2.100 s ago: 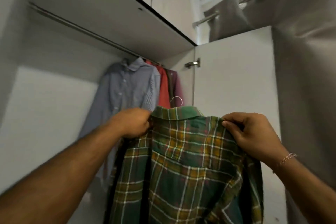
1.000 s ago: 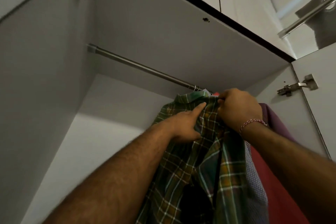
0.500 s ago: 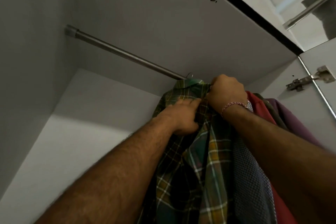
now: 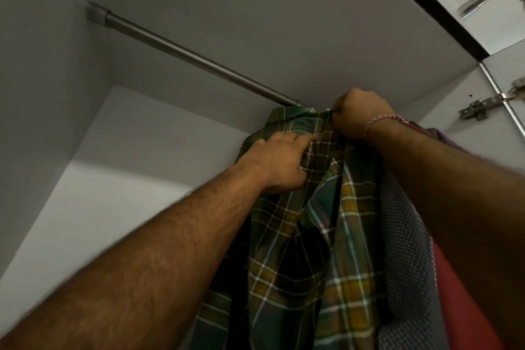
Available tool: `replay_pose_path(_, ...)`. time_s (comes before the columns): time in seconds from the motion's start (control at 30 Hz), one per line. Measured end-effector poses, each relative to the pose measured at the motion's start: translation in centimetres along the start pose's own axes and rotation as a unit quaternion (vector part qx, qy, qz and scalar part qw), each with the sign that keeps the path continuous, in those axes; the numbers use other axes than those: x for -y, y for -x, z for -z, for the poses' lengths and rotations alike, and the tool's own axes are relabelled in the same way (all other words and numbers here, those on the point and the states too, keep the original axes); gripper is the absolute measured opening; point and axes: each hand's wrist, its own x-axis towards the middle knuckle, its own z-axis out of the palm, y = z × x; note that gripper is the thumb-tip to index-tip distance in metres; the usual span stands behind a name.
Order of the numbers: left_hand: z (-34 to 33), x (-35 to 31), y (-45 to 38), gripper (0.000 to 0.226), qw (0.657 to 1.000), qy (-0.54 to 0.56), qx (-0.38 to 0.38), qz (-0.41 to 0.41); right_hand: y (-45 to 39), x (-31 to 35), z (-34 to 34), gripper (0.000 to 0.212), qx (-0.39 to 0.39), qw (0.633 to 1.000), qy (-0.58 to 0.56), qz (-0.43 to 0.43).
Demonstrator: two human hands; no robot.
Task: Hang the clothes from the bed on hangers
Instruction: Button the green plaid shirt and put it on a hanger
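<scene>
From the head camera I see the plaid shirt (image 4: 321, 207) up at the right end of the rod (image 4: 193, 58), next to a dotted grey shirt (image 4: 406, 250) and a red one (image 4: 460, 307). My right hand (image 4: 359, 113) is fisted tight at the collar, gripping it; whether it also has the hanger hook I cannot tell. My left hand (image 4: 279, 162) presses and pinches the shoulder cloth, fingers curled into it. I'd judge the move is to seat the hook fully over the rod before letting go, then smooth the collar. The rod is smooth round metal; the shirt is soft, limp woven cotton in folds.
</scene>
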Motion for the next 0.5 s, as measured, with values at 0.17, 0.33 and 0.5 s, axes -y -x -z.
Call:
replay_pose_path(0.17, 0.0, -3.0, 0.0, 0.067, 0.988, 0.079, -0.131, -0.008, 2.2, -2.3, 0.0, 0.039, -0.059, 0.991, -0.119, -0.001)
replay_pose_path(0.33, -1.4, -10.1, 0.3, 0.053, 0.917, 0.317, -0.233, -0.069, 8.3, -6.7, -1.4, 0.043, -0.019, 0.894, -0.445, -0.049)
replay_pose_path(0.5, -4.0, -21.1, 5.4, 0.050, 0.863, 0.432, -0.245, -0.094, 19.8, -14.1, 1.0, 0.039, 0.064, 0.861, -0.492, -0.110)
